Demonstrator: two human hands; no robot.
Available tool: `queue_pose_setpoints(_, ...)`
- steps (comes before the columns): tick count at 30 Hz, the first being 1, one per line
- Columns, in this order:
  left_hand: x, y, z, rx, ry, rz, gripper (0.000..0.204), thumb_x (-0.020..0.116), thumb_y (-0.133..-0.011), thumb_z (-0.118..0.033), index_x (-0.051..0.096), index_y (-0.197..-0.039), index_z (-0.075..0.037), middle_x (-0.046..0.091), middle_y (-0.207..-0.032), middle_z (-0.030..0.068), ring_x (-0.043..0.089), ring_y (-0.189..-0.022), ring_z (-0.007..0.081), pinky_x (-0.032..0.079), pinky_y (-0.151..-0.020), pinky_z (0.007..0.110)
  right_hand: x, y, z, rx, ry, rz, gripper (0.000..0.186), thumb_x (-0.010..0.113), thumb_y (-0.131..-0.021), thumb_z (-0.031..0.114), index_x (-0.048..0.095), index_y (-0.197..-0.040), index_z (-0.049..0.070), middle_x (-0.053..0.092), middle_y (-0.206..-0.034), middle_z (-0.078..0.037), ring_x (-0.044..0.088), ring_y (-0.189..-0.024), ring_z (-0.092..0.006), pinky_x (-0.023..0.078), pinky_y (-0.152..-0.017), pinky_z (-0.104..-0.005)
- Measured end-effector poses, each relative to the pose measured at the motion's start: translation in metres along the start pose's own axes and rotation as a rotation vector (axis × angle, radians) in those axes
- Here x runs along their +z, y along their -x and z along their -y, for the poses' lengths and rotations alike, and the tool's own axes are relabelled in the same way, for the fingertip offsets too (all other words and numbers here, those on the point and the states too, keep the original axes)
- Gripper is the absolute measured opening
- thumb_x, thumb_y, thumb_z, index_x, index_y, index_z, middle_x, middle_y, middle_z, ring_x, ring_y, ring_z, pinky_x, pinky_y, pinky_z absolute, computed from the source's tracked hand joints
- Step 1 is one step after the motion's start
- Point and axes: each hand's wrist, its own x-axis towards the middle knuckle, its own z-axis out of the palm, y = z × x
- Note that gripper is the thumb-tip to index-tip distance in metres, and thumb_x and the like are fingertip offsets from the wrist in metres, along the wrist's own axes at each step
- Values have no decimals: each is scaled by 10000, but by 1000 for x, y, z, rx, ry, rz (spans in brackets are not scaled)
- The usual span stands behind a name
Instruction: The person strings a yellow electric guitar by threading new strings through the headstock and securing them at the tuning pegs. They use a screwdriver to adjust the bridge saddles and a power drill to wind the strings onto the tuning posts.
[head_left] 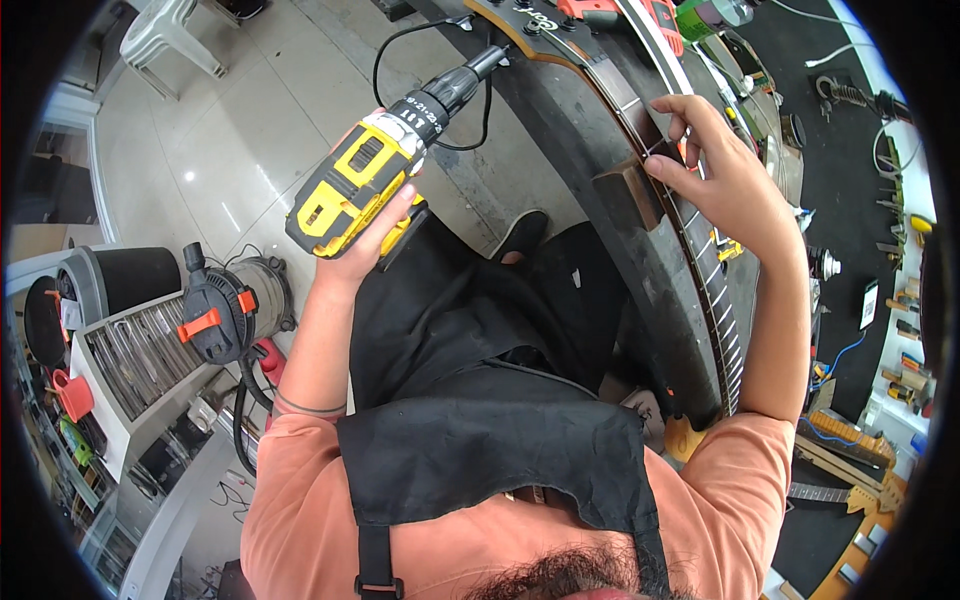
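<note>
My left hand (365, 250) is wrapped round the grip of a yellow and black cordless drill (365, 185). The drill's dark nose reaches up and right to the edge of a guitar headstock (530, 25), by a tuning peg; contact is hard to tell. My right hand (725, 165) is over the fretboard of the guitar neck (712, 290), thumb and index finger apart. Its thumb tip lies at the neck's near edge, and the other fingers bend over the fretboard. Whether a string is between them cannot be made out. A wooden block (628, 195) sits beside the neck below the thumb.
The neck lies along a dark workbench (570, 130). A black cable (380, 50) loops behind the drill. Red tools (600, 12) and a green bottle (705, 18) are at the far end. A shop vacuum (225, 310) and a white plastic stool (165, 40) stand on the left.
</note>
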Motion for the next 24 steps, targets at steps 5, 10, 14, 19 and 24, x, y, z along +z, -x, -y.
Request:
queue_pose_setpoints(5, -3, 0, -4, -54, 49, 14, 747, 765, -949, 32, 474, -1631, -62, 690, -1390, 105, 739, -1173, 197, 622, -803, 272, 1, 4, -18, 7, -115, 37, 320, 719, -1020, 163, 699, -1330, 88, 639, -1043, -50, 612, -871, -208, 536, -839, -361)
queue_pose_setpoints(10, -4, 6, -1, -34, 29, 7, 752, 764, -944, 37, 477, -1632, -59, 678, -1425, 106, 735, -1180, 191, 622, -812, 269, 4, 29, 5, -19, -60, -154, 238, 656, -1027, 71, 718, -1257, 63, 677, -1074, -116, 669, -965, -294, 542, -890, -405)
queue_pose_setpoints(14, -5, 11, 1, -42, 34, -6, 741, 752, -950, 47, 479, -1631, -55, 686, -1408, 101, 725, -1193, 186, 615, -875, 279, 16, 69, 18, -87, 128, -268, 207, 663, -1012, 43, 726, -1206, 80, 677, -1088, -133, 675, -1021, -352, 544, -898, -431)
queue_pose_setpoints(19, -2, 17, -7, -28, 50, 7, 725, 707, -982, 40, 452, -1654, -60, 728, -1278, 109, 713, -1098, 137, 577, -799, 255, 19, 87, 7, -99, 111, -241, 202, 667, -1004, 26, 738, -1184, 84, 684, -1084, -128, 677, -1053, -360, 543, -913, -448)
queue_pose_setpoints(24, -4, 24, -7, -38, 50, -26, 399, 695, -996, 5, 647, -1391, -9, 756, -1199, 151, 662, -806, 88, 565, -790, 263, 12, 45, -7, -152, -93, -189, 132, 748, -986, 95, 739, -1101, 30, 701, -969, -107, 651, -940, -269, 530, -912, -408)
